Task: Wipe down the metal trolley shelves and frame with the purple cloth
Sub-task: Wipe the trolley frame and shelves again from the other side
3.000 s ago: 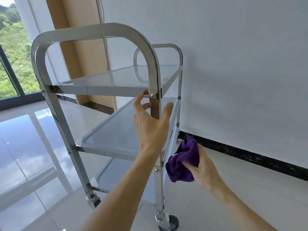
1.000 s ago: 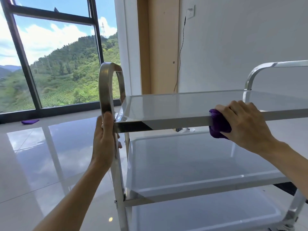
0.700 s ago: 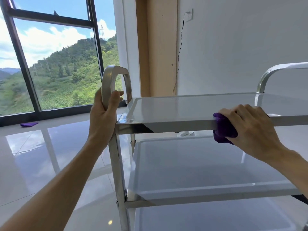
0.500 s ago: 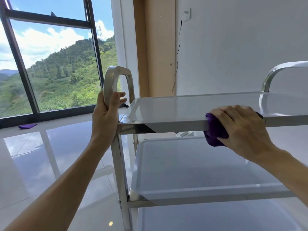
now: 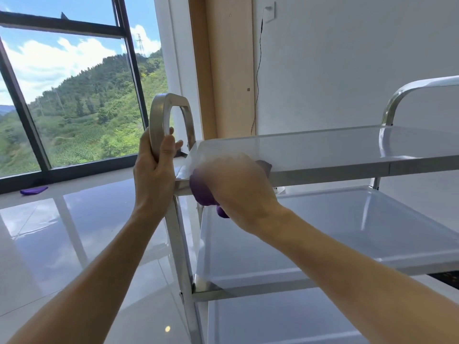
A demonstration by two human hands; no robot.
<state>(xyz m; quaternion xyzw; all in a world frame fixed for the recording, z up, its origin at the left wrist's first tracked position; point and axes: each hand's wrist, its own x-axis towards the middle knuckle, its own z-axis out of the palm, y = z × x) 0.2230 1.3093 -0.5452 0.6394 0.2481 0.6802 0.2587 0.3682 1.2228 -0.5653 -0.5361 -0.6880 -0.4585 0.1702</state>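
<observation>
A three-shelf metal trolley (image 5: 347, 167) stands in front of me, its top shelf at hand height. My left hand (image 5: 155, 175) grips the looped handle (image 5: 159, 120) at the trolley's left end. My right hand (image 5: 236, 187) is closed on the purple cloth (image 5: 202, 192) and presses it against the front rim of the top shelf, near the left corner. The hand is motion-blurred and covers most of the cloth. The middle shelf (image 5: 323, 232) and part of the bottom shelf (image 5: 273, 319) show below.
A white wall with a socket and hanging cable (image 5: 258, 70) is behind the trolley. A large window (image 5: 74, 95) fills the left. A second purple cloth (image 5: 33, 190) lies on the glossy tiled floor (image 5: 74, 244) by the window frame.
My right hand has slid the cloth leftward along the top shelf's front rim, from mid-rim to near the left corner. My left hand keeps its grip on the handle.
</observation>
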